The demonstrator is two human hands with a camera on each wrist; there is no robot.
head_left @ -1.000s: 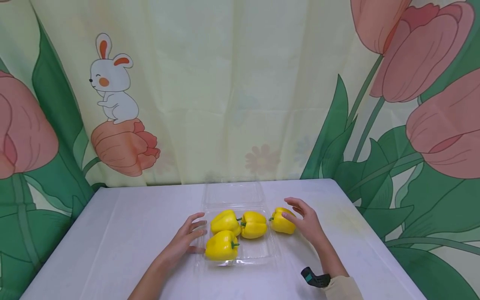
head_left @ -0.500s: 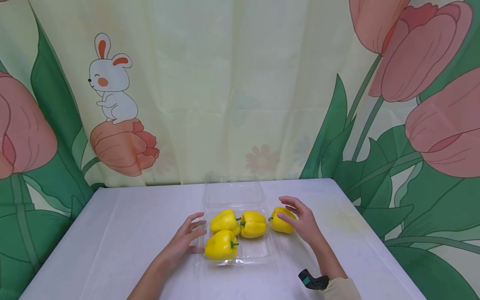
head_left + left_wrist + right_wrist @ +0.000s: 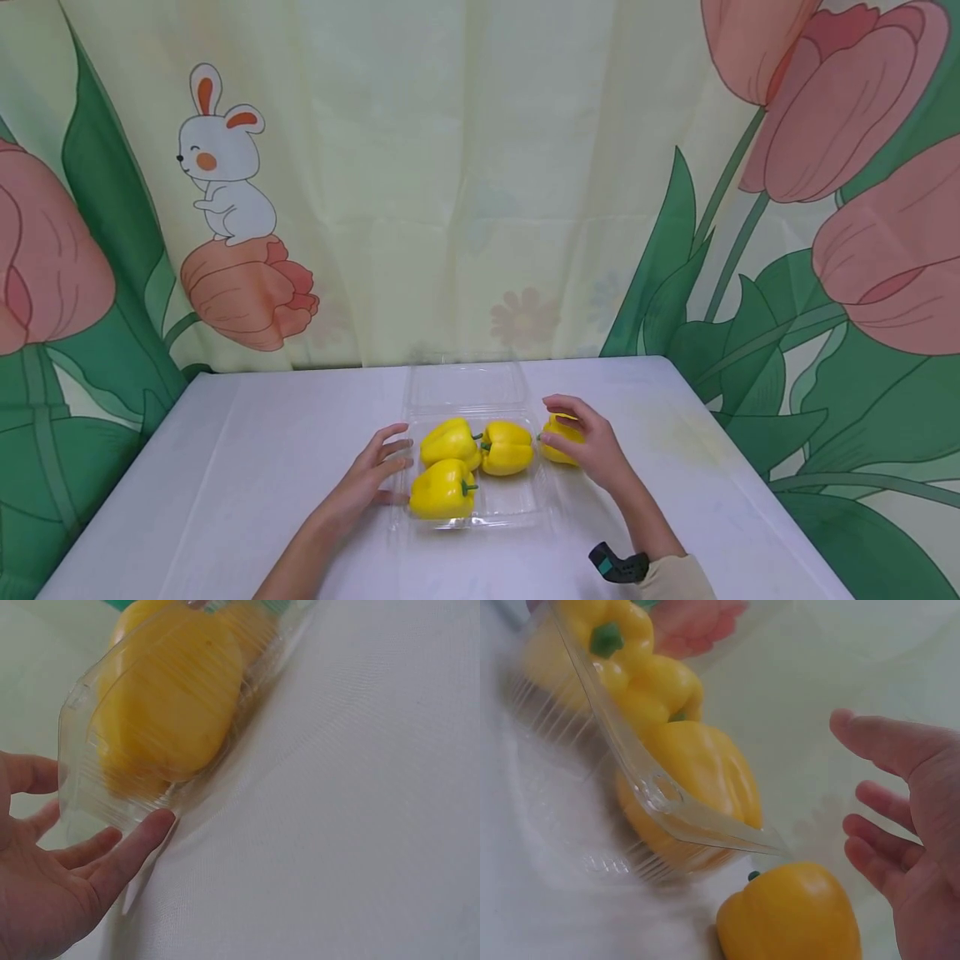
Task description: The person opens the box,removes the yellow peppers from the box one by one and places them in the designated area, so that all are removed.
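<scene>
Held the left grip [image 3: 367, 477] at the left wall of a clear plastic container [image 3: 510, 502], with thumb and fingers spread, lightly bent and closed round nothing. Had the fingertips right up at that wall; could not tell how firmly pressed, if at all. Held the right grip [image 3: 596, 447] just beside a loose pepper [image 3: 791, 919], yellow like the others, with a wide gap between thumb and fingers and hold of nothing; saw in the right wrist view a space between fingertips and pepper. Found this loose pepper on the white surface [image 3: 225, 475], just outside the container's right wall, with the green stem pointing toward the container.

Counted three more inside the container: a near-left pepper [image 3: 441, 490] at the front, with stem to the right; a far-left pepper [image 3: 448, 442] just behind; and a far-right pepper [image 3: 507, 450] beside the latter. Saw the container's lid [image 3: 465, 387] open and laid back on the far side.

Spotted a black device [image 3: 617, 564] at the right wrist, next to a beige sleeve [image 3: 678, 579]. Noticed beyond the surface a pale curtain [image 3: 390, 208], printed with a white rabbit [image 3: 236, 167] at left and large pink tulips [image 3: 840, 108] at right.
</scene>
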